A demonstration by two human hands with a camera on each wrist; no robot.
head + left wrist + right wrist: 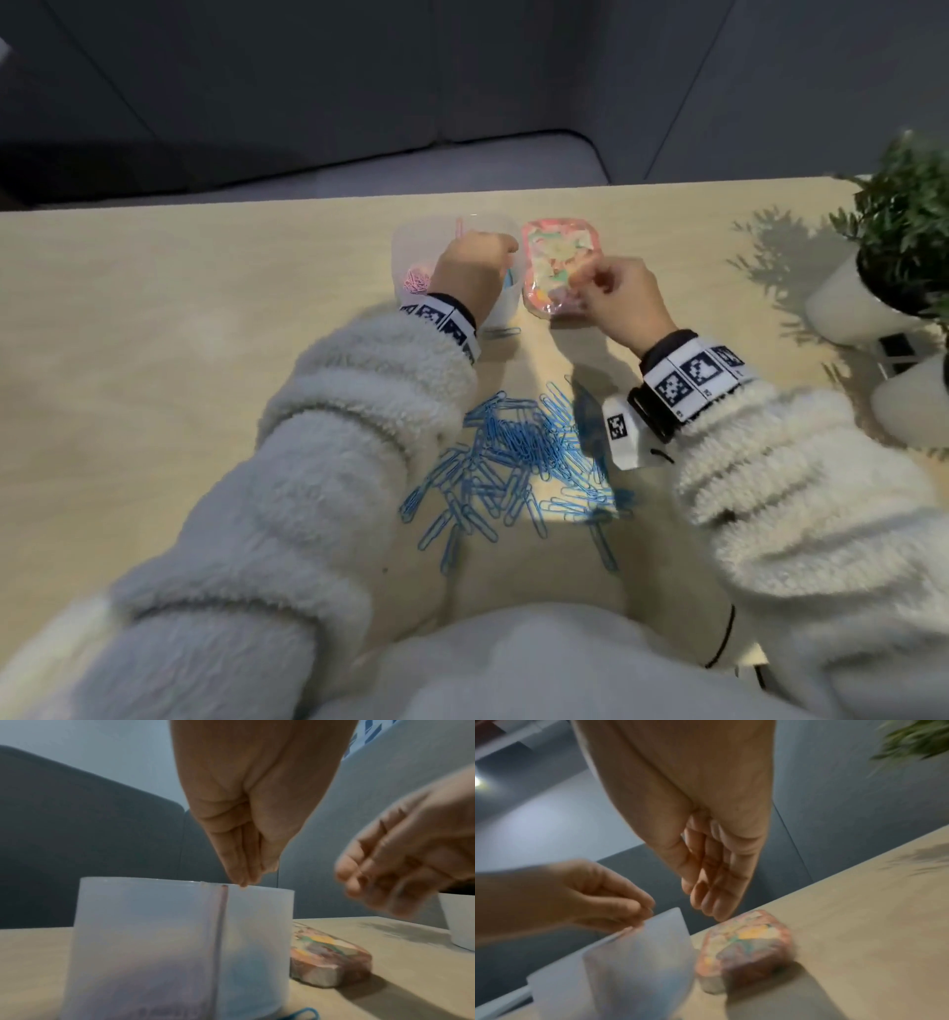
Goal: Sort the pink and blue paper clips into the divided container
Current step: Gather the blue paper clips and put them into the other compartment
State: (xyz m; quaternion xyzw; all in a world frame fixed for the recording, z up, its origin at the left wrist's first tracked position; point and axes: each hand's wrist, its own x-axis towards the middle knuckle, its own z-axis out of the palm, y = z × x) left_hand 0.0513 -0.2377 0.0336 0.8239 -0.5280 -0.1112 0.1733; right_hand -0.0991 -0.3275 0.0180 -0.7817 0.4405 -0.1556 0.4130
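Observation:
A translucent divided container (411,231) (154,923) (641,953) stands at the far middle of the table. Pink clips (416,280) lie in its left half and something blue (509,280) shows in its right half. My left hand (472,267) (246,880) (641,908) hovers over the rim by the divider (221,923), fingertips bunched against the thumb, and no clip shows in them. My right hand (601,280) (711,906) (372,882) hangs relaxed and empty above a pink patterned box (554,246) (329,959) (744,943). A pile of blue clips (513,452) lies near me.
One blue clip (500,333) (306,1013) lies at the container's base. A potted plant (904,221) in a white pot (842,308) and a second white pot (914,411) stand at the right edge. A grey bench (359,169) runs behind the table.

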